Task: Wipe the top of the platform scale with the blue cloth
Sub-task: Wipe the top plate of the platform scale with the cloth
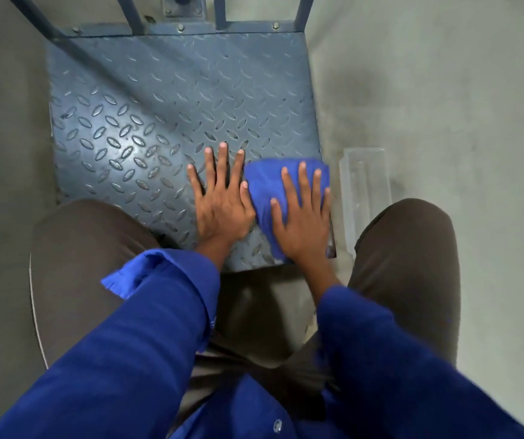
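The platform scale (165, 99) is a blue-grey checker-plate deck lying on the floor in front of me. The blue cloth (262, 185) lies bunched on the deck's near right corner. My right hand (302, 217) presses flat on the cloth with its fingers spread. My left hand (222, 198) rests flat on the bare plate just left of the cloth, fingers apart, its thumb touching the cloth's edge. Part of the cloth is hidden under my right palm.
Blue metal rails (134, 14) rise from the scale's far edge. A clear plastic box (365, 185) lies on the grey concrete floor (444, 106) right of the scale. My knees in dark trousers (412, 248) flank the near edge.
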`<action>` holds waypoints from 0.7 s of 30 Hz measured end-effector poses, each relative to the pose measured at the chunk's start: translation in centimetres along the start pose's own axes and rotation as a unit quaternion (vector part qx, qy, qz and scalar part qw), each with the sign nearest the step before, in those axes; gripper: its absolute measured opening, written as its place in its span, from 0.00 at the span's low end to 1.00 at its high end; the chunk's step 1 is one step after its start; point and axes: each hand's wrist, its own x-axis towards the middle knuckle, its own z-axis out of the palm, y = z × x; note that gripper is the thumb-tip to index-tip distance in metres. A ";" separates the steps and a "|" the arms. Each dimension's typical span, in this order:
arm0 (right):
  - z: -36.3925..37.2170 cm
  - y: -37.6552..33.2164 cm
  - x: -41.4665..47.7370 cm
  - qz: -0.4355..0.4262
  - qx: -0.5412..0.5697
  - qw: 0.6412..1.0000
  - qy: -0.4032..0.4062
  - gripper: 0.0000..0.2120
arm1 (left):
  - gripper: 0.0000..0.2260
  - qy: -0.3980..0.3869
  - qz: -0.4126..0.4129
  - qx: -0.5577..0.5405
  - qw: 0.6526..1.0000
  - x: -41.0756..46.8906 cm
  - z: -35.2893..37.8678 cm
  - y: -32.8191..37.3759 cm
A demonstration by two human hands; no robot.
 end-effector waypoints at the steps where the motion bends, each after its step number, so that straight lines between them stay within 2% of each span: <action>1: 0.1 -0.5 -1.9 -0.001 0.002 1.000 -0.005 0.30 | 0.27 -0.001 0.000 0.003 1.000 0.1 0.0 0.0; 5: 0.4 -1.0 -1.8 -0.001 0.001 1.000 -0.003 0.29 | 0.27 -0.004 0.003 0.010 1.000 0.5 0.1 0.0; 9: 0.4 -0.3 4.5 -0.060 -0.003 0.998 -0.007 0.29 | 0.27 -0.007 0.009 0.007 1.000 1.4 0.2 -0.1; 14: -0.4 1.2 12.7 -0.067 -0.005 0.998 0.003 0.29 | 0.28 -0.013 0.010 -0.005 1.000 3.0 0.1 0.0; 17: -0.2 0.8 10.0 -0.091 -0.010 0.996 0.013 0.29 | 0.27 -0.022 -0.004 -0.008 1.000 4.1 -0.2 0.2; 21: 0.3 0.7 4.7 -0.158 -0.002 0.987 -0.021 0.29 | 0.29 -0.028 -0.009 0.023 0.999 4.4 0.3 0.1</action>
